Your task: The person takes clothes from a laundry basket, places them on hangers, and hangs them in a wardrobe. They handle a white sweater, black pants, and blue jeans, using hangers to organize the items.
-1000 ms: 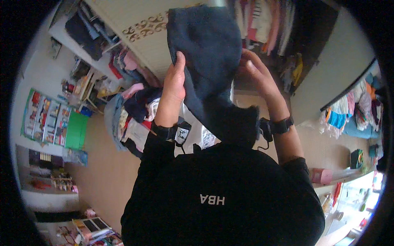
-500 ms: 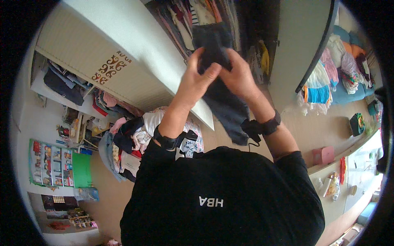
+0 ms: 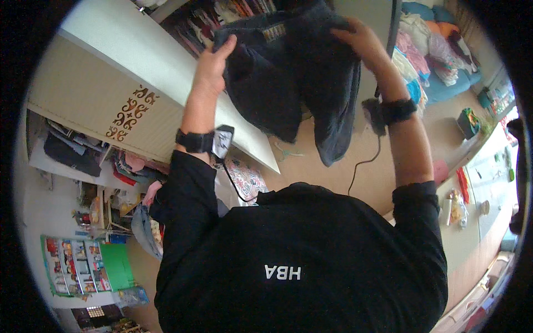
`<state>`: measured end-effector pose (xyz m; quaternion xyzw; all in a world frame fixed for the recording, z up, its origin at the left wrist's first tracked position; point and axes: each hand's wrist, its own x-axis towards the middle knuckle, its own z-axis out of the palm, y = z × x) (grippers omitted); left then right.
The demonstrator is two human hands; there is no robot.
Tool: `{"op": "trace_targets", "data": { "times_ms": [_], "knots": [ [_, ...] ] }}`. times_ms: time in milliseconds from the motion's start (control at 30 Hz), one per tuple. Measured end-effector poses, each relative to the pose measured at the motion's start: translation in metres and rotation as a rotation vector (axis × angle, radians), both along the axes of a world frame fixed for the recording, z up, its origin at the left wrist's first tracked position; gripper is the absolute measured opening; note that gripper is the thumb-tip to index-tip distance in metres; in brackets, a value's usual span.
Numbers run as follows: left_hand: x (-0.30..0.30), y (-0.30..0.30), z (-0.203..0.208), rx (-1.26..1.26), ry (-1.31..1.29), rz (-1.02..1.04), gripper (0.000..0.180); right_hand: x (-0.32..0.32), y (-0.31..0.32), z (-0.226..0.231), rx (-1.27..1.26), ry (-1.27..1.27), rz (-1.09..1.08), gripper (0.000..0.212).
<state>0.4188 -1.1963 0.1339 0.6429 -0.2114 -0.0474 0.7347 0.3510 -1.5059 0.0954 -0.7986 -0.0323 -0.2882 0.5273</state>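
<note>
A pair of dark grey trousers (image 3: 288, 77) hangs spread out in front of me, its waistband at the top and both legs drooping down. A pale label shows inside the waistband. My left hand (image 3: 212, 65) pinches the waistband's left corner between thumb and fingers. At the opposite corner, my right hand (image 3: 367, 45) grips the waistband, with part of its fingers hidden by the cloth. Black straps with small devices sit on both wrists, and a thin cable trails from each.
Behind the trousers, a wardrobe holds hanging clothes (image 3: 189, 28). Its white door panel (image 3: 130, 114) with cut-out scrolls slants along the left. Folded clothes (image 3: 72, 155) lie on a shelf further left. At right, garments and bags cover a blue sofa (image 3: 452, 91); a pink stool (image 3: 440, 171) stands below.
The trousers were bunched and folded between my two close hands. Now my hands have moved wide apart, and the trousers are opened out by the waistband. My view has shifted a little.
</note>
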Motion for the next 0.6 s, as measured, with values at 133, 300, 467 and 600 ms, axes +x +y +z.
{"op": "trace_targets", "data": {
  "times_ms": [133, 300, 467, 600],
  "knots": [
    [0.017, 0.005, 0.021, 0.281, -0.299, 0.073, 0.051, -0.011, -0.026, 0.023, -0.084, 0.066, -0.011, 0.042],
    [0.029, -0.003, 0.035, 0.283, -0.328, -0.021, 0.048, -0.043, -0.028, 0.044, -0.176, 0.229, -0.241, 0.044],
    [0.043, -0.020, 0.026, 0.188, -0.307, -0.175, 0.047, -0.075, -0.033, 0.040, -0.237, 0.073, -0.259, 0.039],
    [0.045, -0.051, 0.021, 0.196, -0.470, -0.289, 0.052, -0.098, -0.049, 0.038, -0.238, 0.043, -0.220, 0.034]
  ]
}}
